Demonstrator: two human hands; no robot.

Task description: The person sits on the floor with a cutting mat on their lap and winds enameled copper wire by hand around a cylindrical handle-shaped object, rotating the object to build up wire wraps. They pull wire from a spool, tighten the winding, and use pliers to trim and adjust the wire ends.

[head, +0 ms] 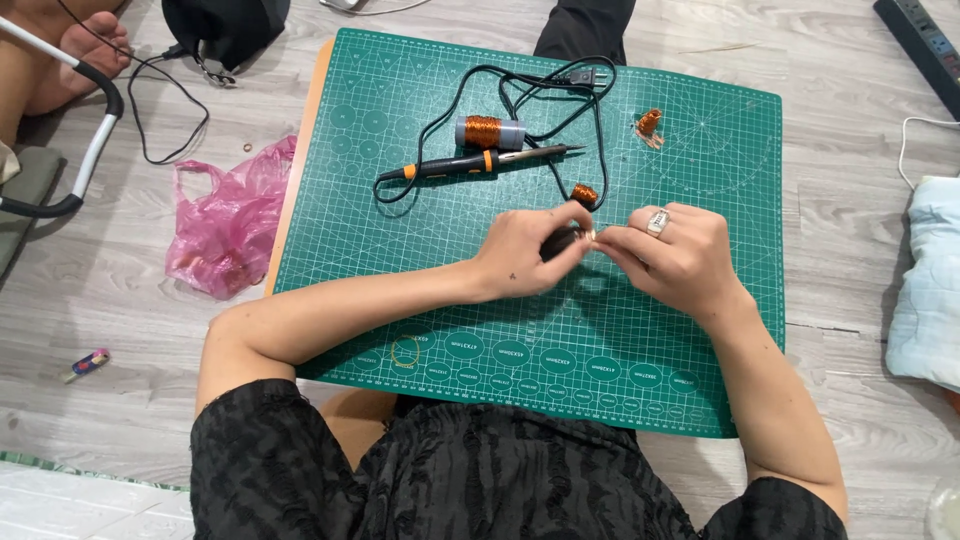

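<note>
A crumpled pink plastic bag (222, 222) lies on the floor, well to the left of the fingers (570, 222), just off the left edge of the green cutting mat (700, 160). Something brownish shows through it, too dim to make out. Rows of pale oval markings (540, 360) run along the mat's near edge, below the fingers. No signs or screens are in view.

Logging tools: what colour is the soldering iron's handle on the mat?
Black soldering iron handle with orange bands; head view.
</note>
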